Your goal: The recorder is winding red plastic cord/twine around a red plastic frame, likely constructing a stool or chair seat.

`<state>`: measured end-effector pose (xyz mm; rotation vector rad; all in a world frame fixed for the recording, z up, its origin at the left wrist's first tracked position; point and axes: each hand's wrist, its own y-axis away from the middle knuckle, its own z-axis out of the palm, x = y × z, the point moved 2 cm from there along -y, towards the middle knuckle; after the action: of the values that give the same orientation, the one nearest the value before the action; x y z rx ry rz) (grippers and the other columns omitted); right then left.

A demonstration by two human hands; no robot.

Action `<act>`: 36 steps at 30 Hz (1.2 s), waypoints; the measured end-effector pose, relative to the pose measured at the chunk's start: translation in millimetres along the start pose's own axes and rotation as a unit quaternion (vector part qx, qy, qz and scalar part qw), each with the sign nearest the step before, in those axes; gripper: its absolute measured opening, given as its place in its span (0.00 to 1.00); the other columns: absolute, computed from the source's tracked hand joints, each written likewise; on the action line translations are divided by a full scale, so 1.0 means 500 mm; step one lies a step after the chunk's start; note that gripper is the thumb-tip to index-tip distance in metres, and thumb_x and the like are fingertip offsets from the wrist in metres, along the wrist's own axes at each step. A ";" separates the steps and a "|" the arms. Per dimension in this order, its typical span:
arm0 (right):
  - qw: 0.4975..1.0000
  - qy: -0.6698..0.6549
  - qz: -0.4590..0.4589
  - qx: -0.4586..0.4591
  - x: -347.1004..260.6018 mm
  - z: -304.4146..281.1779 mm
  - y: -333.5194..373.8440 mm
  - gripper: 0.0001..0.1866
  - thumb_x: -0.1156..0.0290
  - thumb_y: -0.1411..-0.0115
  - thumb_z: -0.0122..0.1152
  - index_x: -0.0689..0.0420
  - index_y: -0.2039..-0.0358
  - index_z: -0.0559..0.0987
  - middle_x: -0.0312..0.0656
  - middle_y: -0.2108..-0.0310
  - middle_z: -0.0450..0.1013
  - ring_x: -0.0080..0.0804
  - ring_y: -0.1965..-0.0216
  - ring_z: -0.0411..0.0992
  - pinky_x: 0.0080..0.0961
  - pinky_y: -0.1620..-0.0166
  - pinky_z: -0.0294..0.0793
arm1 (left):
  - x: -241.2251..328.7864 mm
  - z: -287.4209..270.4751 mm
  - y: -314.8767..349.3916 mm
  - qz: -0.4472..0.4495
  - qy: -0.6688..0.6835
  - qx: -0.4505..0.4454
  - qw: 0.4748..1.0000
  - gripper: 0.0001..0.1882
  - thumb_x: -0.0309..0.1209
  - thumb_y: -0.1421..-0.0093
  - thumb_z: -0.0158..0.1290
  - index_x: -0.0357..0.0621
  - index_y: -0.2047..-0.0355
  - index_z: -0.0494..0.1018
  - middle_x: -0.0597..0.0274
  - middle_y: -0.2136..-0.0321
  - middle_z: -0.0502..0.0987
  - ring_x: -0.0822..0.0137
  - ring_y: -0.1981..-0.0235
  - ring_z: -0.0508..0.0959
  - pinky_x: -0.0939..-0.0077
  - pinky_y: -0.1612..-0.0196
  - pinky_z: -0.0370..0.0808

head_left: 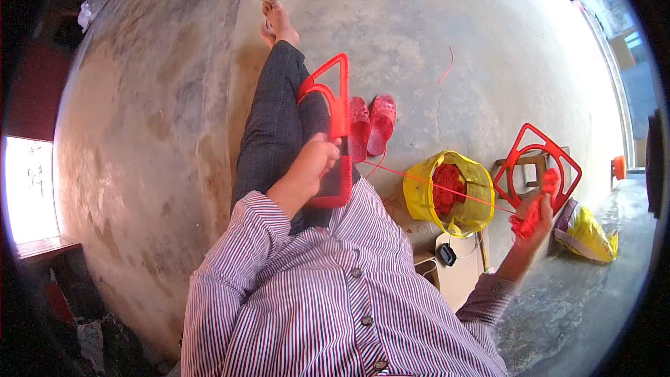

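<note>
My left hand is closed around the side of a red frame, which stands over my lap and has curved inner bars. Its outer edge looks wrapped in red cord. Out to the right, my right hand grips a bundle of red cord. A taut red strand runs from near the frame across to that bundle, passing over a yellow bag-like container with more red cord inside. Close beyond my right hand, a second red frame rests on a small stool.
Red slippers sit on the concrete floor beside my legs. A tan box-like surface with a small black object and a white cable is near my right side. A yellow and purple bag lies at the right. A loose red thread is farther off.
</note>
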<state>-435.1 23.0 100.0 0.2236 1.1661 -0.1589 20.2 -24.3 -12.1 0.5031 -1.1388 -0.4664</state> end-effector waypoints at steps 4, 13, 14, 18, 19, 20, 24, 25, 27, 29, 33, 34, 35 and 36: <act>0.985 -0.046 0.034 0.164 0.119 0.051 0.002 0.11 0.58 0.35 0.46 0.51 0.65 0.71 0.29 0.84 0.63 0.19 0.86 0.61 0.16 0.83 0.60 | -0.006 -0.008 0.002 0.171 -0.140 0.113 0.969 0.13 0.31 0.47 0.53 0.39 0.62 0.69 0.61 0.71 0.71 0.68 0.68 0.70 0.76 0.62 0.68; 0.913 -0.139 0.266 -0.276 0.324 0.388 0.144 0.34 0.48 0.47 0.60 0.61 0.48 0.69 0.43 0.57 0.72 0.32 0.58 0.71 0.28 0.52 0.69 | 0.057 0.139 0.217 0.467 -0.495 -0.075 0.728 0.22 0.37 0.44 0.57 0.36 0.53 0.71 0.53 0.57 0.74 0.57 0.53 0.72 0.64 0.46 0.66; 0.891 -0.134 0.278 -0.333 0.328 0.399 0.136 0.33 0.49 0.47 0.61 0.61 0.49 0.70 0.40 0.56 0.72 0.30 0.56 0.70 0.27 0.51 0.68 | 0.064 0.125 0.214 0.315 -0.307 -0.123 0.889 0.21 0.36 0.42 0.55 0.38 0.51 0.70 0.55 0.55 0.74 0.59 0.53 0.73 0.64 0.46 0.67; 0.882 -0.068 0.327 -0.332 0.335 0.395 0.063 0.27 0.53 0.45 0.60 0.61 0.52 0.73 0.36 0.60 0.73 0.24 0.59 0.70 0.23 0.52 0.68 | 0.142 0.083 0.211 0.167 0.249 -0.116 0.947 0.19 0.32 0.38 0.51 0.40 0.48 0.66 0.60 0.53 0.74 0.64 0.52 0.74 0.65 0.47 0.71; 0.859 -0.101 0.335 -0.373 0.341 0.375 0.017 0.23 0.57 0.43 0.58 0.61 0.55 0.75 0.34 0.65 0.75 0.21 0.64 0.71 0.22 0.58 0.71 | 0.160 0.050 0.205 0.194 0.215 -0.072 0.955 0.20 0.33 0.39 0.52 0.43 0.46 0.65 0.59 0.55 0.74 0.63 0.54 0.75 0.64 0.47 0.71; 0.890 -0.109 0.271 -0.351 0.340 0.375 -0.026 0.21 0.57 0.44 0.59 0.61 0.56 0.76 0.34 0.68 0.75 0.21 0.66 0.71 0.22 0.62 0.72 | 0.179 0.023 0.208 0.230 0.178 -0.050 0.956 0.19 0.32 0.41 0.54 0.43 0.50 0.69 0.61 0.56 0.75 0.65 0.55 0.76 0.64 0.49 0.72; 0.937 0.125 0.196 -0.259 0.345 0.386 -0.109 0.22 0.61 0.47 0.65 0.65 0.58 0.75 0.39 0.70 0.76 0.27 0.68 0.73 0.24 0.64 0.71 | 0.208 -0.044 0.165 0.386 -0.582 -0.024 0.715 0.13 0.30 0.52 0.58 0.45 0.64 0.78 0.61 0.67 0.76 0.58 0.65 0.76 0.64 0.59 0.71; 0.938 0.124 0.195 -0.260 0.359 0.394 -0.114 0.22 0.61 0.47 0.65 0.65 0.58 0.75 0.39 0.70 0.76 0.27 0.68 0.73 0.24 0.64 0.71 | 0.177 -0.053 0.147 0.422 -0.681 -0.034 0.598 0.13 0.32 0.53 0.58 0.46 0.65 0.78 0.60 0.71 0.75 0.54 0.68 0.74 0.63 0.62 0.70; 0.796 0.364 0.135 -0.464 0.402 0.429 -0.100 0.23 0.65 0.50 0.67 0.63 0.55 0.75 0.42 0.63 0.76 0.32 0.62 0.73 0.26 0.58 0.71 | 0.141 -0.030 0.132 0.314 -0.786 -0.075 0.527 0.13 0.35 0.53 0.59 0.46 0.66 0.78 0.59 0.71 0.76 0.55 0.67 0.75 0.62 0.62 0.70; 0.789 0.380 0.094 -0.474 0.408 0.459 -0.057 0.25 0.65 0.53 0.69 0.62 0.55 0.75 0.44 0.63 0.76 0.35 0.61 0.73 0.29 0.56 0.71 | 0.112 -0.017 0.108 0.291 -0.731 -0.059 0.614 0.13 0.35 0.54 0.60 0.46 0.67 0.78 0.58 0.71 0.76 0.55 0.66 0.75 0.62 0.62 0.70; 0.750 0.480 -0.015 -0.456 0.392 0.469 -0.042 0.28 0.65 0.57 0.72 0.59 0.54 0.75 0.48 0.63 0.74 0.38 0.58 0.73 0.30 0.51 0.69 | 0.085 0.016 0.091 0.262 -0.554 0.008 0.790 0.12 0.34 0.55 0.61 0.43 0.71 0.76 0.56 0.72 0.77 0.55 0.64 0.75 0.63 0.59 0.70; 0.748 0.482 -0.014 -0.456 0.390 0.462 -0.045 0.28 0.65 0.57 0.72 0.59 0.54 0.75 0.48 0.63 0.74 0.38 0.58 0.73 0.30 0.51 0.69 | 0.087 0.015 0.090 0.329 -0.562 0.018 0.759 0.09 0.29 0.55 0.60 0.40 0.72 0.75 0.55 0.72 0.76 0.56 0.64 0.75 0.66 0.57 0.71; 0.788 0.432 -0.111 -0.425 0.379 0.452 -0.051 0.26 0.69 0.56 0.70 0.60 0.54 0.74 0.44 0.62 0.73 0.37 0.57 0.72 0.29 0.52 0.70 | 0.086 0.004 0.085 0.329 -0.559 0.020 0.761 0.09 0.29 0.55 0.60 0.40 0.72 0.75 0.55 0.72 0.76 0.56 0.64 0.75 0.66 0.57 0.71; 0.816 0.375 -0.206 -0.389 0.365 0.439 -0.056 0.25 0.73 0.54 0.68 0.60 0.54 0.74 0.40 0.61 0.73 0.36 0.57 0.72 0.29 0.52 0.70 | 0.091 -0.009 0.081 0.383 -0.517 0.058 0.763 0.08 0.27 0.54 0.59 0.40 0.72 0.74 0.55 0.70 0.75 0.58 0.64 0.75 0.67 0.56 0.71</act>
<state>-175.7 -61.9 11.5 -0.7765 1.9605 0.0520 44.1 -18.1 43.6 -0.2291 -2.3102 0.1183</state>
